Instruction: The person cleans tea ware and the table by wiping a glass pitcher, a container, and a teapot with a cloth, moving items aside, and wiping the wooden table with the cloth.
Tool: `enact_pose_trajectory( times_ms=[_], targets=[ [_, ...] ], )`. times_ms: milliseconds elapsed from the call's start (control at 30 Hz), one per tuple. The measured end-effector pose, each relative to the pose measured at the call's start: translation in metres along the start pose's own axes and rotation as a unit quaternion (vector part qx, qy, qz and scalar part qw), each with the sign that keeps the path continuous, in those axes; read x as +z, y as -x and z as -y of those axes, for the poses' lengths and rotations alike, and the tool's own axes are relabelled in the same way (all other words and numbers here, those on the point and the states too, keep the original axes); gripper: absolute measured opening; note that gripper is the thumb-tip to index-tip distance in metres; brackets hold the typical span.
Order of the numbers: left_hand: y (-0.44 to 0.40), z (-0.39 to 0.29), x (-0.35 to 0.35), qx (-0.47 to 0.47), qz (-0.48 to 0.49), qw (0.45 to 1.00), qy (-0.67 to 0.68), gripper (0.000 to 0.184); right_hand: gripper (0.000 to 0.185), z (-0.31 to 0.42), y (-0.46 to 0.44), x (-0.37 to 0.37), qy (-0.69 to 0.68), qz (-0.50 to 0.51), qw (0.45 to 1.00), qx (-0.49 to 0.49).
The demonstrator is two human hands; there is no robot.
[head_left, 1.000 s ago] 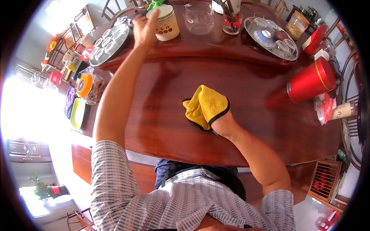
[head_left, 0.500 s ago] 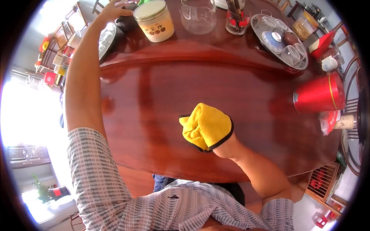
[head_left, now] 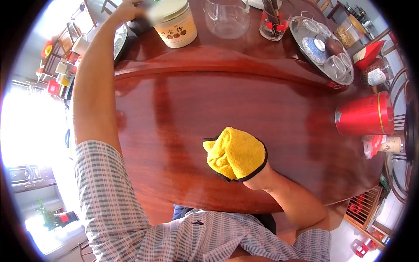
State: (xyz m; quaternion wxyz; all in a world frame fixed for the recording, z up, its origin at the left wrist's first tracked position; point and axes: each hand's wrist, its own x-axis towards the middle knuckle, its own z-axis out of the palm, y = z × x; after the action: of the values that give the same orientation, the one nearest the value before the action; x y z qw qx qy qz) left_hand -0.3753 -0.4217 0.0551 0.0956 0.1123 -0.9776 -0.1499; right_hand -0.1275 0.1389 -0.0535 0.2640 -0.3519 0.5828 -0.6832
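A yellow cloth (head_left: 238,153) with black edging covers my right hand (head_left: 258,178). The fingers under it are hidden, and the cloth is bunched over them above the dark red wooden table (head_left: 196,105). At the upper left, my left hand (head_left: 126,11) reaches to a dark rounded object (head_left: 142,22), beside a cream tin with a pale lid (head_left: 179,28). The fingers of this hand are blurred and partly cut off by the frame's top edge, so its hold is unclear.
A glass pitcher (head_left: 227,22) and a glass of utensils (head_left: 274,26) stand on the raised tier. Farther right are a silver tray (head_left: 321,72) with cups, a jar with a yellow lid (head_left: 349,31) and a red canister (head_left: 364,115). Another tray (head_left: 120,41) is partly behind my left arm.
My left hand has moved left and up, away from the cream tin's lid to the dark object. The cloth and my right hand sit lower in view, and the view itself has shifted.
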Motion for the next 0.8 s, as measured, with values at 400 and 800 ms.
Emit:
enact_pose_trajectory(
  times_ms=[400,800],
  targets=[
    [0.140,-0.141,-0.105,0.087,0.012,0.971,0.223,0.044,0.017,0.005,-0.003,0.002,-0.135,-0.007,0.991,0.011],
    [0.303,-0.253,-0.086,-0.029,0.075,0.967,0.242,0.081,0.034,-0.001,-0.010,0.006,-0.083,-0.062,0.982,-0.159]
  ],
)
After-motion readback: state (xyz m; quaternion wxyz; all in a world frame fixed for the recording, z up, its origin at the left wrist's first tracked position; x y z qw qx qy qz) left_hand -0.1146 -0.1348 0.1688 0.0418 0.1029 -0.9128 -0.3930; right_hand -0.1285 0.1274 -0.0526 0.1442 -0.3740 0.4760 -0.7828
